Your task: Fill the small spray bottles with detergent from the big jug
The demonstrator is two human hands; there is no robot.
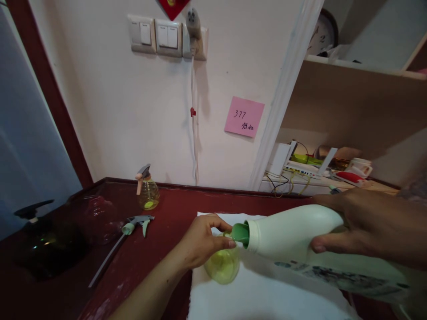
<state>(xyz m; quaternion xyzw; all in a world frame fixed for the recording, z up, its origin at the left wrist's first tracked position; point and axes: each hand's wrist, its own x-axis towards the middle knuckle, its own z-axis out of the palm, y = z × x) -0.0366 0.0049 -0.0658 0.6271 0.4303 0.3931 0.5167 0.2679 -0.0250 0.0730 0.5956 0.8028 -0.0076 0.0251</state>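
My right hand (363,224) grips a large white bottle (293,235) lying nearly level, its green spout (240,234) tipped into the mouth of a small round yellow-green bottle (223,265). My left hand (202,240) holds that small bottle at its neck, thumb and finger just beside the spout. The small bottle stands on a white towel (260,293) spread over the dark red counter (173,209). Its opening is hidden by my fingers and the spout.
A loose spray trigger head with its tube (133,224) lies left of the towel. A second small spray bottle (147,191) stands by the wall. A dark basin with a black tap (33,209) is at far left. A cluttered shelf (316,171) is at the right.
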